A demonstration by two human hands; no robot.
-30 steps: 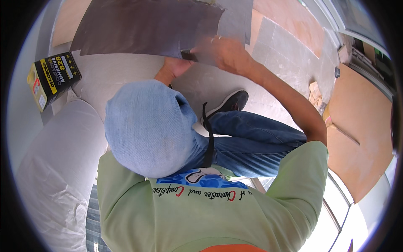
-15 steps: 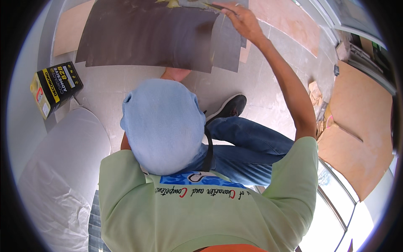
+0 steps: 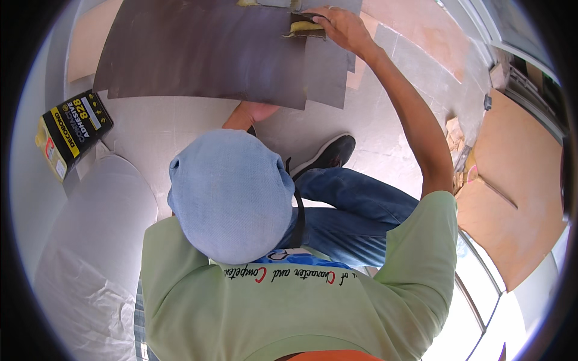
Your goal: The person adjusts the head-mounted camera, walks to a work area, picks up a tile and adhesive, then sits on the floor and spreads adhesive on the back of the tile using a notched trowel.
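Observation:
My right hand point(image 3: 346, 29), at the end of an outstretched arm, grips a dark flat spreader point(image 3: 309, 17). Just below the tool, a band of yellow adhesive point(image 3: 306, 27) lies at the right end of a large dark brown sheet point(image 3: 198, 54). At the sheet's near edge is my left hand point(image 3: 259, 111); its fingers pass beneath the sheet and are hidden. A rounded light-blue cloth shape point(image 3: 230, 195) covers most of the left forearm. Grey sheet material point(image 3: 326, 69) shows at the brown sheet's right end.
A black and yellow adhesive can point(image 3: 78, 129) stands at the left. Below it is a white covered shape point(image 3: 99, 222). My dark shoe point(image 3: 330, 153) rests on the tiled floor. Tan boards point(image 3: 512, 186) are at the right, with scraps point(image 3: 456, 138) beside them.
My right hand has shifted slightly toward me with the spreader, and a yellow adhesive band now shows below it. The light-blue shape sits lower in view. My left hand remains at the sheet's edge.

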